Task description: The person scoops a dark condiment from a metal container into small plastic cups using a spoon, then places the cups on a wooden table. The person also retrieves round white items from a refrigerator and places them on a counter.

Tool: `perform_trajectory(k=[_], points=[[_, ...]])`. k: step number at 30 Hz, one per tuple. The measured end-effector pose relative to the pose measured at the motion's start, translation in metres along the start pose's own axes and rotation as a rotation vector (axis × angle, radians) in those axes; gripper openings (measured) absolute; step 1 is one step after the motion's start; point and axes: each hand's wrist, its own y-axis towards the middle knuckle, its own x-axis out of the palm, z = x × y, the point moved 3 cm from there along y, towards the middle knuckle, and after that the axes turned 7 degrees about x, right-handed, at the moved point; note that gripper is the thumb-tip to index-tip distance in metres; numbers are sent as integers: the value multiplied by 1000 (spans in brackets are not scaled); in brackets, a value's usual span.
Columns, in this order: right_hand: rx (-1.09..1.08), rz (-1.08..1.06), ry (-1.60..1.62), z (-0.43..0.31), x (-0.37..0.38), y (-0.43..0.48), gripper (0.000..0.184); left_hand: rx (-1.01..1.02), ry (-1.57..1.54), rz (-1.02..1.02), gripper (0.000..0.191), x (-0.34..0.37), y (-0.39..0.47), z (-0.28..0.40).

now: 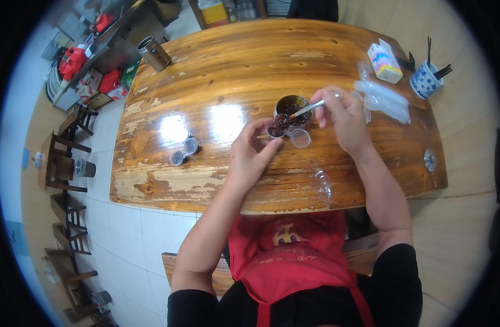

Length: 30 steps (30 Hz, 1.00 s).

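Note:
My left hand (252, 153) holds a small clear plastic cup (275, 135) heaped with dark red, flaky sauce (280, 124). The cup's round clear lid (300, 138) lies opened out at its right. Just behind the cup stands a round metal container (290, 100) with more of the dark sauce. In my right hand (342, 112) is a metal spoon (311, 108), slanting down to the left, its tip at the sauce between cup and container. Several small lidded cups (190, 145) with dark contents stand to the left on the wooden table.
A steel tumbler (154, 53) stands at the back left. Stacked clear plastic cups in film (382, 100), a tissue pack (385, 63), a blue-and-white chopstick holder (426, 80) and a metal lid (429, 160) are at the right. Crumpled clear film (323, 186) lies near the front edge.

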Motion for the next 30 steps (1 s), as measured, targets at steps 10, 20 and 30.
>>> perform_trajectory(k=[10,20,30], points=[[-477,-185,-497,-18,20,-20,17,-25,-4,20,51,0,1,-2],[-736,-186,-572,-37,24,-26,6,-21,-39,14,51,-2,1,-1],[-550,-54,-474,-27,14,-23,19,-38,-67,5,50,0,1,0]])
